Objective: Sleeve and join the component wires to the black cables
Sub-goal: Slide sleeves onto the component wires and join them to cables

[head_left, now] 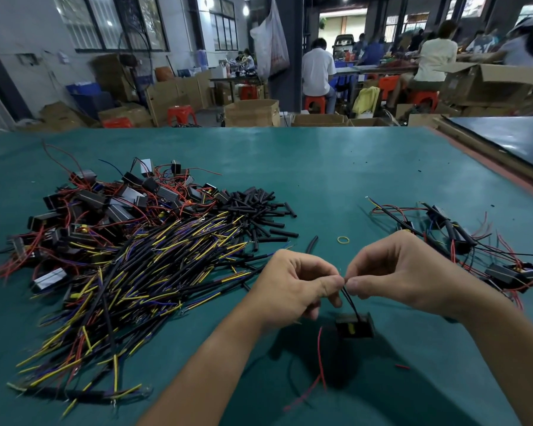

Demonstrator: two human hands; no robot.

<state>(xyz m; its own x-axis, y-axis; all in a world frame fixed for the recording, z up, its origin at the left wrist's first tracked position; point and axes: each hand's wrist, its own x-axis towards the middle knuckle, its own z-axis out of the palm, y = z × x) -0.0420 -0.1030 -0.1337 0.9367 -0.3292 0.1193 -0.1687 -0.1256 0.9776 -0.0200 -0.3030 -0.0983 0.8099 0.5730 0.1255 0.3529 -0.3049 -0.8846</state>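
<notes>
My left hand (299, 285) and my right hand (400, 272) meet above the green mat, fingertips pinching thin wire ends between them. A black wire (350, 301) runs down from the pinch to a small black component (354, 326) that hangs just above the mat, with a red wire (321, 361) trailing below it. A black cable (243, 282) with a yellow-tipped end leads from the left into my left hand. A big pile of black cables (130, 284) lies to the left, with black components (105, 207) behind it and black sleeves (259, 210) beside them.
A few joined assemblies (468, 244) lie at the right. A loose sleeve (311, 244) and a yellow rubber band (343, 240) lie just beyond my hands. The table's right edge (505, 176) runs diagonally. Cardboard boxes, stools and seated people fill the workshop behind the table.
</notes>
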